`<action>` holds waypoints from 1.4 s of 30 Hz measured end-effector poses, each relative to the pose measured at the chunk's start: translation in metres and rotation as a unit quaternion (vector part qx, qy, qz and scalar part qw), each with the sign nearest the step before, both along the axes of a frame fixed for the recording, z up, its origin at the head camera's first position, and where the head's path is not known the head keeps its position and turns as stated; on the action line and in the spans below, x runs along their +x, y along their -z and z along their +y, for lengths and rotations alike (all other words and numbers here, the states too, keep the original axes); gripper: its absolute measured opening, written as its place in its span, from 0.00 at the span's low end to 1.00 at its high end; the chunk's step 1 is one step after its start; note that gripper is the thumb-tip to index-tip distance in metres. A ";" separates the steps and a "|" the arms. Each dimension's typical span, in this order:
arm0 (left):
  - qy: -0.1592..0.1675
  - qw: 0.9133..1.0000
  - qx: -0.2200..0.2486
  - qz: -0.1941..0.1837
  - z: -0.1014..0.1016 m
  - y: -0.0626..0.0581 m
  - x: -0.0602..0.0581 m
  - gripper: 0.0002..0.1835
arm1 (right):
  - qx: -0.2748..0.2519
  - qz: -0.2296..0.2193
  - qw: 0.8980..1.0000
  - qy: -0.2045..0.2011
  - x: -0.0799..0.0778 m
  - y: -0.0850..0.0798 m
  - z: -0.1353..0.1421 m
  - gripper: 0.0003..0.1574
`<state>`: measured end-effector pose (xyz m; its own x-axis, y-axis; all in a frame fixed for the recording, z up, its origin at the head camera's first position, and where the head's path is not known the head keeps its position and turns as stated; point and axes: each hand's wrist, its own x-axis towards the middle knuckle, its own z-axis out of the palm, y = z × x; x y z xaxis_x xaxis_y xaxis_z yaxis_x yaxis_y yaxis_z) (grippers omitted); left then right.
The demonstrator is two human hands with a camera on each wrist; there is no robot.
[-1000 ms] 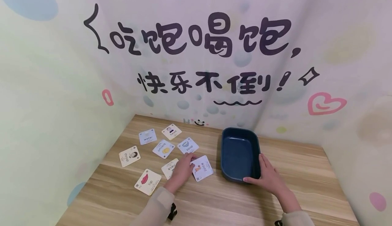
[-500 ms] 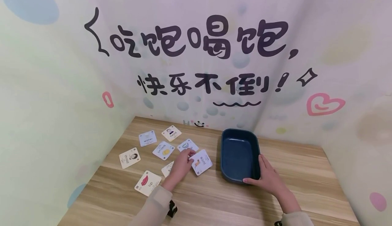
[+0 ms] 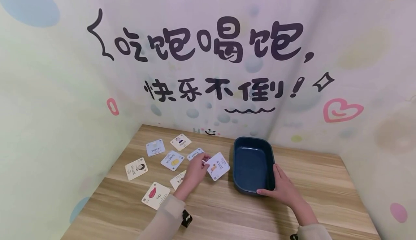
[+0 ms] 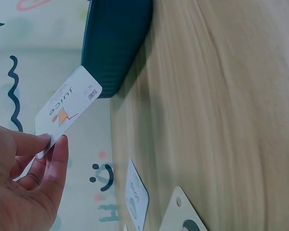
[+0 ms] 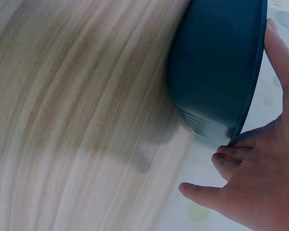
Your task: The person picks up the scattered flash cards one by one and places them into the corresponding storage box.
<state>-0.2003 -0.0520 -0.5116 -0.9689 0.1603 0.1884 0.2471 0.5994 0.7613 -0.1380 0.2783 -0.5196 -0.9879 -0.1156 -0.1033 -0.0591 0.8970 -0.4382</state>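
Observation:
My left hand (image 3: pixel 196 168) pinches the "juice" flash card (image 3: pixel 218 166) between thumb and fingers; in the left wrist view the card (image 4: pixel 67 103) is tilted, clear of the table, with its printed face showing. Left of the dark blue plastic bin (image 3: pixel 238 187), the card hangs over the wood. My right hand (image 3: pixel 285 186) holds the bin by its near right corner, thumb on the near rim and fingers along the right side. In the right wrist view, its fingertips touch the bin wall (image 5: pixel 216 72) near the rim, and one finger stands away from it.
Several flash cards lie at the left: "water" (image 3: pixel 155 147), "head" (image 3: pixel 180 142), "biscuit" (image 3: pixel 172 160), "throat" (image 3: pixel 136 168), "lip" (image 3: pixel 156 195). The "neck" card (image 3: pixel 177 179) and a blue card (image 3: pixel 194 154) are partly covered by my left hand. A printed curtain (image 3: pixel 182 117) stands behind the table (image 3: pixel 312 182).
My left hand has lifted the juice card off the table and moved it away from me and slightly right. My right hand and the bin keep their places.

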 end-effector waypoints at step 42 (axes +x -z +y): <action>0.067 0.997 0.025 0.003 0.061 -0.024 -0.006 0.12 | -0.006 0.007 1.000 0.008 -0.002 0.004 0.000 0.80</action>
